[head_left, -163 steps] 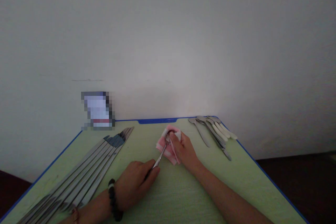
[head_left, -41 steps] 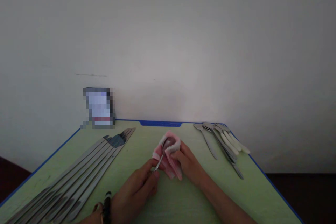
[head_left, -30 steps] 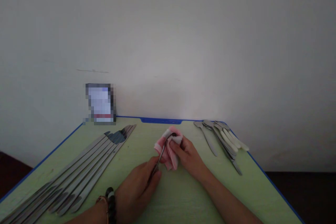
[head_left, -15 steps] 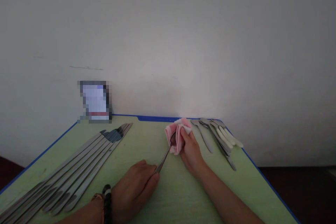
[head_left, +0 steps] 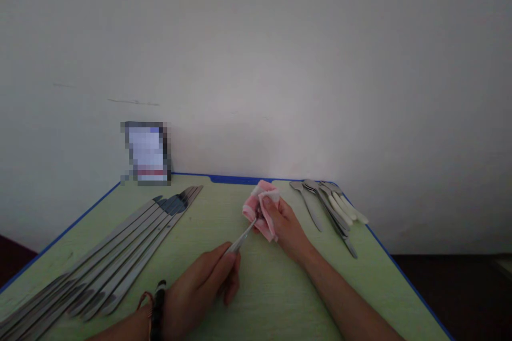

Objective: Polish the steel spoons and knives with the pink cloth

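A metal spoon [head_left: 242,238] slants up from my left hand [head_left: 204,282], whose fingers close round its handle. The spoon's bowl is mostly hidden in a pink and white cloth [head_left: 253,205]. My right hand [head_left: 286,224] grips that cloth, thumb on top, folding it about the bowl. Just right of this hand a single spoon [head_left: 306,205] lies on the table. Beyond it rests a stack of metal spoons [head_left: 332,212], with several white-handled pieces of cutlery [head_left: 347,208] beside them.
Several long flat metal utensils [head_left: 120,261] lie in a slanted row along the left of the green table [head_left: 256,303], which has a blue edge. A blurred-out phone-like device [head_left: 147,153] leans on the wall at the back left.
Against half a second ago, the cloth has shifted a little left and now covers more of the spoon's bowl. My left fingers have turned on the handle. Earlier frames show the same two grips.
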A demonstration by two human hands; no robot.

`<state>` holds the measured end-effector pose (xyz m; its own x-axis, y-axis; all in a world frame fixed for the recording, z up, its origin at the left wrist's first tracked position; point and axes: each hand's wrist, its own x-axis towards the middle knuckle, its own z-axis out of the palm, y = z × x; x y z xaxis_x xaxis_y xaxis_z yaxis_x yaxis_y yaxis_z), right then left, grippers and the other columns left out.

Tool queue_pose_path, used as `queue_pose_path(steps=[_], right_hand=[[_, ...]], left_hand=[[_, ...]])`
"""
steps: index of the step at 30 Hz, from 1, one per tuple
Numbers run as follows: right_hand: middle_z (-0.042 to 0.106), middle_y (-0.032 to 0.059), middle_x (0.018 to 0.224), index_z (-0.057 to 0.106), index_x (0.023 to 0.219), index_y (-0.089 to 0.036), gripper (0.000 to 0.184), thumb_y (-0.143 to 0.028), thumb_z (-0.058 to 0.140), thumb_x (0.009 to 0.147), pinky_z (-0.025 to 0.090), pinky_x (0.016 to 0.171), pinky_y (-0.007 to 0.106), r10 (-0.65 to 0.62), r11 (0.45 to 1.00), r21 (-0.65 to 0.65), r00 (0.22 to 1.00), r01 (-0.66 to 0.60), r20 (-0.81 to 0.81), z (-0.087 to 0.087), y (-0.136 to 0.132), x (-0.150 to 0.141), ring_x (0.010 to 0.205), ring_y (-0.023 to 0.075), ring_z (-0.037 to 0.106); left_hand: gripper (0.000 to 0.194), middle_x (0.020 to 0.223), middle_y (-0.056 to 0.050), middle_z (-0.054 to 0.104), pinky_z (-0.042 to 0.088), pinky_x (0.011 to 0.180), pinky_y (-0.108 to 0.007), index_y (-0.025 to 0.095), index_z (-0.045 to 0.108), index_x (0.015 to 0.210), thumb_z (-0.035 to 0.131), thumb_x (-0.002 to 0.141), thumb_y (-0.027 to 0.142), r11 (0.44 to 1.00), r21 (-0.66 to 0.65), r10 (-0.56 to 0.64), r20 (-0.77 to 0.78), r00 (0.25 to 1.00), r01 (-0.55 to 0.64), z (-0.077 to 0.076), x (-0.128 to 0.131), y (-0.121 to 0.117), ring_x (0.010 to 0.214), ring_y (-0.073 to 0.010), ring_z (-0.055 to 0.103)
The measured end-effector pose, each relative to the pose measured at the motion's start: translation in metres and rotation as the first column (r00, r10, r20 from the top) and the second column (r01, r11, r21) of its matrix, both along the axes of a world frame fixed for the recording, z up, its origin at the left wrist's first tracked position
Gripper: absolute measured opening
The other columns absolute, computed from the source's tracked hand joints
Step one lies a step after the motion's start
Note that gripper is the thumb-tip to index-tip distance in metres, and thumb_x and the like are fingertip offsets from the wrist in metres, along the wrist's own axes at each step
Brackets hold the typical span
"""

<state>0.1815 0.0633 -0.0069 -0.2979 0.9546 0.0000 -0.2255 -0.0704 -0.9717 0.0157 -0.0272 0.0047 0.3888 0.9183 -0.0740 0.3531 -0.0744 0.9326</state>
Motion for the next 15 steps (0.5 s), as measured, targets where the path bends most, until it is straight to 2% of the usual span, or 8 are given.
queue_pose_path(steps=[3,7,12,15], right_hand=[[0.059,-0.0004,0.062,0.057,0.086,-0.018,0.038,-0.054,0.054,0.075,0.043,0.043,0.025,-0.081,0.994,-0.071,0.997,0.080,-0.017,-0.0046,0.0013,-0.0022,0.044,0.0115,0.049],[0.066,0.0030,0.072,0.057,0.099,-0.020,0.044,-0.057,0.051,0.075,0.045,0.047,0.029,-0.188,0.978,-0.112,0.975,0.176,-0.115,-0.0065,0.0028,-0.0046,0.055,0.0179,0.059],[0.068,0.0041,0.087,0.056,0.108,-0.023,0.047,-0.058,0.045,0.078,0.048,0.060,0.032,-0.196,0.977,-0.128,0.953,0.170,-0.232,-0.0023,0.0044,-0.0053,0.076,0.0208,0.063],[0.066,0.0035,0.091,0.058,0.104,-0.021,0.044,-0.055,0.049,0.078,0.046,0.069,0.030,-0.164,0.986,-0.041,0.971,0.160,-0.175,-0.0038,0.0029,-0.0042,0.083,0.0188,0.060]], left_hand=[[0.040,0.055,0.004,0.047,0.038,0.061,-0.024,0.020,0.044,0.067,0.025,0.092,0.045,0.997,-0.049,0.071,0.110,0.991,-0.065,-0.0021,0.0007,0.0036,0.055,-0.0124,0.044],[0.041,0.058,0.003,0.050,0.038,0.060,-0.024,0.020,0.045,0.069,0.027,0.092,0.048,0.996,-0.052,0.082,0.137,0.987,-0.075,-0.0022,0.0019,0.0048,0.056,-0.0122,0.044],[0.039,0.060,0.002,0.050,0.037,0.056,-0.023,0.019,0.046,0.078,0.027,0.091,0.050,0.991,-0.080,0.118,0.189,0.975,-0.105,-0.0058,0.0041,0.0038,0.055,-0.0116,0.043],[0.037,0.062,0.003,0.050,0.037,0.056,-0.023,0.019,0.046,0.080,0.025,0.092,0.047,0.992,-0.073,0.116,0.165,0.979,-0.106,-0.0055,0.0041,0.0035,0.055,-0.0116,0.043]])
